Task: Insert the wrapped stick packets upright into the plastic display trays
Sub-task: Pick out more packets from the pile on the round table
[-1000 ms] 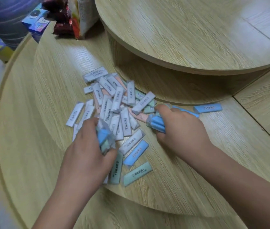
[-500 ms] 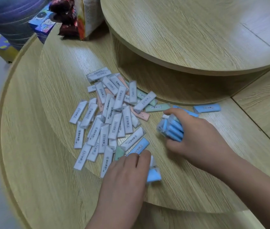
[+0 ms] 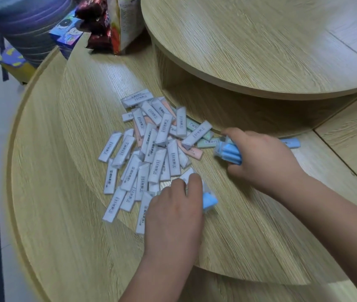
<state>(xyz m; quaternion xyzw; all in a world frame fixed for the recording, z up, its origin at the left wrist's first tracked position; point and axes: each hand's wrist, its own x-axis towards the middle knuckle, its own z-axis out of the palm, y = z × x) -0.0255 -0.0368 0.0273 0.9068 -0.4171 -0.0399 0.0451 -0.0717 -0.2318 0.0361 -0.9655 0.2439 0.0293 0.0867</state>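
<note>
Blue bundles [image 3: 230,152], two: left hand [image 3: 173,212], right hand [image 3: 265,158].

Your loose packets [image 3: 151,153] mostly show white labels printed with black barcodes and text. Salmon-pink packets [image 3: 196,151] and mint-green packets [image 3: 206,143] peek out at the pile's three o'clock edge, all on a pale, straight-grained wood table [image 3: 64,214]. The bundle [image 3: 230,152] gripped by your right hand [image 3: 262,158] is sky blue in clear wrap, as are the single packet [image 3: 209,200] held in your left hand [image 3: 173,212] and the lone packet [image 3: 291,142] at three o'clock of that bundle. At eleven o'clock of the pile stand a dark red bag [image 3: 97,25], an orange-and-white bag [image 3: 127,20] and a blue box [image 3: 64,35] with a cartoon face.
</note>
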